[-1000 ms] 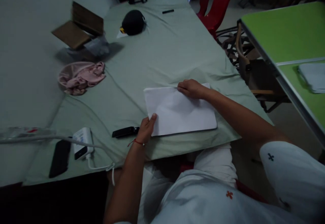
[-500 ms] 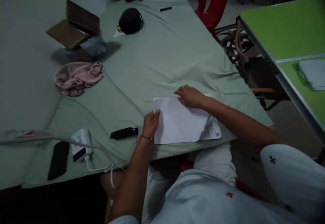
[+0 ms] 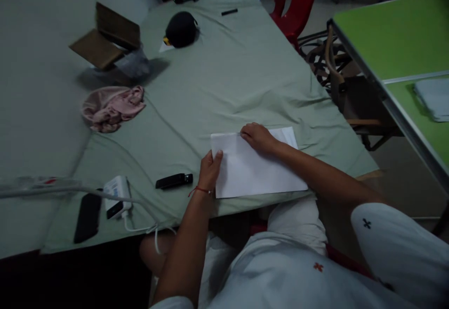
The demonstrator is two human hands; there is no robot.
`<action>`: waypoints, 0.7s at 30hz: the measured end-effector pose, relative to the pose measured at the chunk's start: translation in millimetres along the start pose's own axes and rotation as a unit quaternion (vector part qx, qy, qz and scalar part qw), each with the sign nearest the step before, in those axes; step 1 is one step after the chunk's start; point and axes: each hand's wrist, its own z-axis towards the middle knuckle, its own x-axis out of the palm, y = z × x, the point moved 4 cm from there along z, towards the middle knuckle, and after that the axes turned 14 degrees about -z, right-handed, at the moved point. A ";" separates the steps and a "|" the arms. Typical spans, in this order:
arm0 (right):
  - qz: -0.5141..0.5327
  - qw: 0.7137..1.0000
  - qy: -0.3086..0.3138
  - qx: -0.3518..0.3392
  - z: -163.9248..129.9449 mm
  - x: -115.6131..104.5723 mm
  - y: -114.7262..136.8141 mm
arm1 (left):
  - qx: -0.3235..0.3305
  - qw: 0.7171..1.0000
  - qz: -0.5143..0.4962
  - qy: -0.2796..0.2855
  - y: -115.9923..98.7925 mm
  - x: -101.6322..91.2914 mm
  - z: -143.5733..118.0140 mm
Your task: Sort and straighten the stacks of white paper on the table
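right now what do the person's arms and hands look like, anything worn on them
Both forearms are bare. The left hand has a thin red string bracelet at the wrist. The right hand shows nothing worn. At the right shoulder, a short white sleeve carries a small dark cross mark.

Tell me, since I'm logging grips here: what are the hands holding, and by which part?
The white paper. The left hand pinches its left edge; the right hand presses flat on its top edge, against the green cloth.
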 end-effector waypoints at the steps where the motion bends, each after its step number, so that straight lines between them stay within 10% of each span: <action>1: 0.017 1.000 -0.013 0.001 0.4 -1.1 -0.9 | -0.021 1.000 -0.019 0.010 0.2 -0.3 -2.0; 5: 0.058 0.997 -0.047 -0.007 -3.8 -1.0 -9.5 | -0.129 0.991 0.001 0.045 5.8 -3.7 -12.2; 12: 0.089 0.980 -0.139 0.109 -59.0 -2.1 -69.0 | -0.024 0.998 0.062 0.022 -14.9 -21.4 -22.4; 16: 0.290 0.906 -0.195 0.239 -89.1 -12.6 -104.3 | 0.031 0.999 0.034 0.007 -24.1 -29.0 -26.3; 21: 0.542 0.810 -0.032 0.223 -96.5 -14.4 -98.1 | 0.097 0.994 -0.019 -0.043 -20.5 -29.8 -16.4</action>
